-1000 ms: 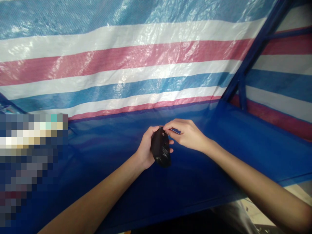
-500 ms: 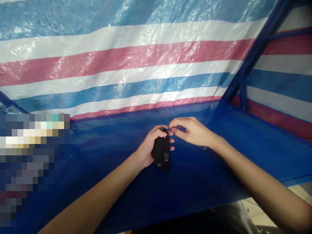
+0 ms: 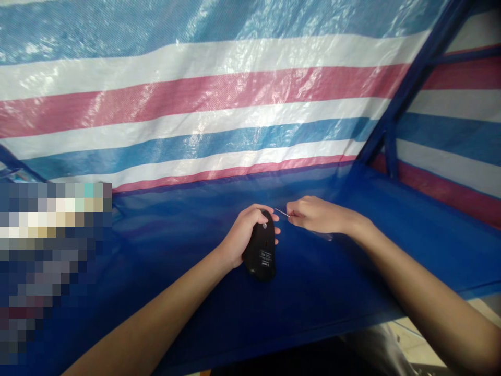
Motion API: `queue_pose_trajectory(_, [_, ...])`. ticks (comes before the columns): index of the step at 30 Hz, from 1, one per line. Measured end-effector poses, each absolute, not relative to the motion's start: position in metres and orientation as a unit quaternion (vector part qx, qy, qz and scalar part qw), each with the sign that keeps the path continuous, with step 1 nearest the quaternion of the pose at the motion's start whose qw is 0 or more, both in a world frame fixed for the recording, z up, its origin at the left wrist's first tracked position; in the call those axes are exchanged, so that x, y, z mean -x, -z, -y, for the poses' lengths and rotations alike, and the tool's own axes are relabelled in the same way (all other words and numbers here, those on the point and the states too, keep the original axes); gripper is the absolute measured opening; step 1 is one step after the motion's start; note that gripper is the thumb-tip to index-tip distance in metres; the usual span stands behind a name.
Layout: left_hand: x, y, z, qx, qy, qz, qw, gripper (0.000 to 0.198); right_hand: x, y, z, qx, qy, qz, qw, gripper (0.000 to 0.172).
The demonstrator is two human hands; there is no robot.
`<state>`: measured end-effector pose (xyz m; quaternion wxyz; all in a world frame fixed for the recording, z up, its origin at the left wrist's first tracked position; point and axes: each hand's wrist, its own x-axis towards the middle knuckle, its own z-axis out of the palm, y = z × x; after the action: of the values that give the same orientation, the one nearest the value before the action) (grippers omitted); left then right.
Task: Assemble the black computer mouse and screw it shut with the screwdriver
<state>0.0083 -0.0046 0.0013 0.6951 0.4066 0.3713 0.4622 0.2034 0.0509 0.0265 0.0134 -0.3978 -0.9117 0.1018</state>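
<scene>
A black computer mouse is in my left hand, underside up, with small pale print on it. My left thumb lies across its far end and the fingertips show beyond its right edge. To the right, my right hand is closed in a pinch on a thin metal rod. The rod's tip points left at the mouse's far end, near my left fingertips, and I cannot tell whether it touches. Most of whatever else the right hand grips is hidden. A small clear, shiny piece shows just under that hand.
Blue sheeting covers the table. Behind it hangs a red, white and blue striped tarp, with a dark blue frame post slanting up at the right. The left edge of the picture is blurred into blocks.
My right hand has drawn back slightly to the right, and the thin rod now shows between its fingers. The mouse has shifted a little toward me, its underside turned more fully up.
</scene>
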Motion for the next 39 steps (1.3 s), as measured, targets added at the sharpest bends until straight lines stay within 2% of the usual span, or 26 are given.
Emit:
queue_pose_trajectory(8, [-0.007,0.003,0.003,-0.447,-0.455,-0.398,0.66,0.013,-0.202,-0.032,-0.048,0.369,-0.175,0.906,0.11,0.018])
queue_pose_trajectory(12, [-0.008,0.002,0.003,-0.46,-0.45,-0.396,0.655,0.008,-0.199,-0.037,-0.045,0.335,-0.264,0.896,0.119,0.017])
queue_pose_trajectory(20, [-0.008,0.003,0.003,-0.452,-0.457,-0.399,0.654,0.006,-0.202,-0.04,-0.044,0.36,-0.381,0.843,0.119,0.013])
queue_pose_trajectory(28, [-0.008,0.0,0.005,-0.457,-0.443,-0.426,0.643,0.009,-0.198,-0.043,-0.039,0.35,-0.412,0.839,0.056,0.02])
queue_pose_trajectory(39, [-0.006,0.003,0.003,-0.482,-0.435,-0.417,0.636,0.009,-0.192,-0.044,-0.036,0.333,-0.413,0.842,0.094,0.023])
